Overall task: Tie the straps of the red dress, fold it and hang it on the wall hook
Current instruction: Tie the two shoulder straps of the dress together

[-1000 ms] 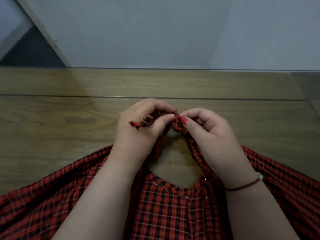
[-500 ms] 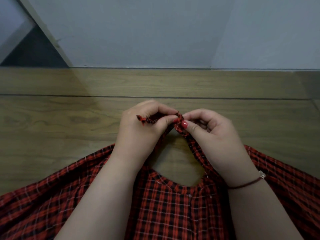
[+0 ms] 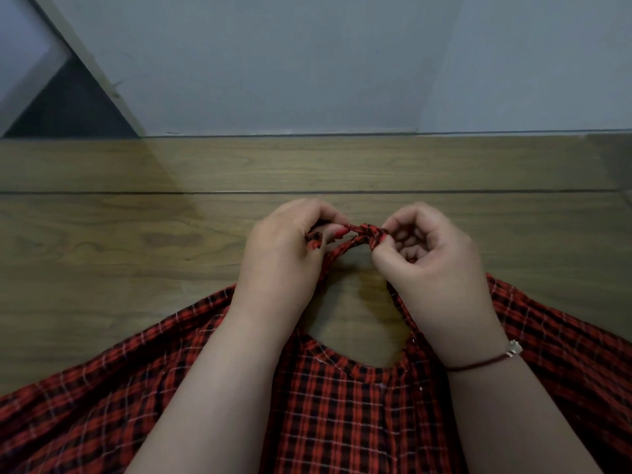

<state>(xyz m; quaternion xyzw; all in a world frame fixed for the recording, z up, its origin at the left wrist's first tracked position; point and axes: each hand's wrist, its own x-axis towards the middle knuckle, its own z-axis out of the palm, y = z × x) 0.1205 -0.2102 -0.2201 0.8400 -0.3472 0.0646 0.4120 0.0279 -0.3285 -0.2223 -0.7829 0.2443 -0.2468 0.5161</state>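
Note:
The red dress (image 3: 342, 412), a red and black check fabric, lies spread flat on the wooden floor with its neckline toward the wall. Its two thin straps (image 3: 362, 232) meet above the neck opening, crossed or knotted between my hands. My left hand (image 3: 284, 254) pinches one strap end, which pokes out past its fingers. The other strap sits pinched between thumb and fingertips of my right hand (image 3: 427, 265). Both strap lengths run down from the hands to the dress shoulders, partly hidden by my wrists.
A wooden floor (image 3: 136, 234) with a plank seam runs to a grey wall (image 3: 307, 63) close ahead. A pale slanted frame (image 3: 85, 56) and a dark gap stand at the upper left. No wall hook is in view.
My hands have drawn slightly apart, stretching the crossed straps between them. The right hand's fingers have curled more and shifted right. The dress body has not moved.

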